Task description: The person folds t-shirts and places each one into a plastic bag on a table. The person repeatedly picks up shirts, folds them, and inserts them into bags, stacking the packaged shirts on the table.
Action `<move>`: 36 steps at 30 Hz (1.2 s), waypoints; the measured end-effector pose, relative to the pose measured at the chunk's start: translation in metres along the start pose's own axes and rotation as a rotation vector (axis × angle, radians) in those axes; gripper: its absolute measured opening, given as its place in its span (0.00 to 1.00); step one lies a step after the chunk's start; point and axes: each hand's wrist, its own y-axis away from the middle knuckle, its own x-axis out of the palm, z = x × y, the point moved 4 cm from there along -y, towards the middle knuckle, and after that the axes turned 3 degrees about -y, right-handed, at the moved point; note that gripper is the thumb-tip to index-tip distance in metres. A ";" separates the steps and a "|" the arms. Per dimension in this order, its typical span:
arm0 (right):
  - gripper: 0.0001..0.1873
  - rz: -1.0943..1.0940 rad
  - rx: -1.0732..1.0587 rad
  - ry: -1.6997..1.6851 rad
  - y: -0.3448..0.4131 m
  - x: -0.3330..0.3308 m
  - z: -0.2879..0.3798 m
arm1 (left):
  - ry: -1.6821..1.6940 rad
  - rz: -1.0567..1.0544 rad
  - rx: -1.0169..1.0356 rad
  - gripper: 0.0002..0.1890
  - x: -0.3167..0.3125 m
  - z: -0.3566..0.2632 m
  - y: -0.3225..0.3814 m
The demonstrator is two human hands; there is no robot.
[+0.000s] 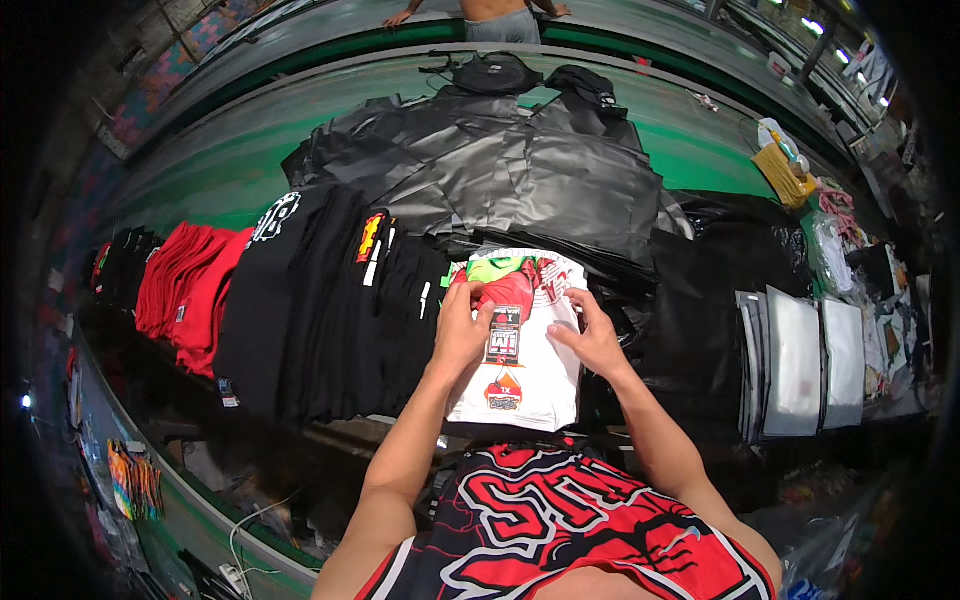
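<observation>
In front of me lies a folded white T-shirt (536,375) with a red and green print near its far end. A dark hang tag (504,341) with writing rests on it, and an orange-and-red label (502,391) sits near its close edge. My left hand (463,322) grips the shirt's left side, thumb beside the tag. At the right side, my right hand (596,337) holds the edge, thumb on top and fingers curled round it. The fabric under both hands is hidden.
Folded black garments (322,322) and red garments (187,277) stand in rows on the left. Black plastic bags (480,165) spread behind the shirt. Clear plastic packs (795,367) lie to the right, near a yellow box (784,176). Another person (501,19) leans at the far table.
</observation>
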 end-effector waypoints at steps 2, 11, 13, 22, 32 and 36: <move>0.39 -0.010 -0.041 -0.072 0.011 0.006 0.005 | 0.008 0.017 -0.027 0.17 0.002 0.003 -0.001; 0.42 -0.087 0.057 -0.615 0.064 -0.031 0.023 | -0.102 -0.003 0.036 0.21 -0.015 -0.010 0.034; 0.42 -0.044 0.132 -0.649 0.072 -0.027 0.012 | -0.144 0.000 0.028 0.23 -0.015 -0.012 0.048; 0.36 0.232 -0.373 0.161 0.046 0.013 0.061 | -0.046 -0.059 -0.316 0.28 -0.012 0.045 0.065; 0.28 0.157 -0.175 -0.070 0.079 0.013 0.037 | 0.551 -0.254 -0.366 0.16 -0.031 0.029 0.104; 0.24 0.053 0.096 -0.354 0.107 -0.008 -0.012 | 0.702 -0.093 -0.380 0.22 -0.031 0.000 0.109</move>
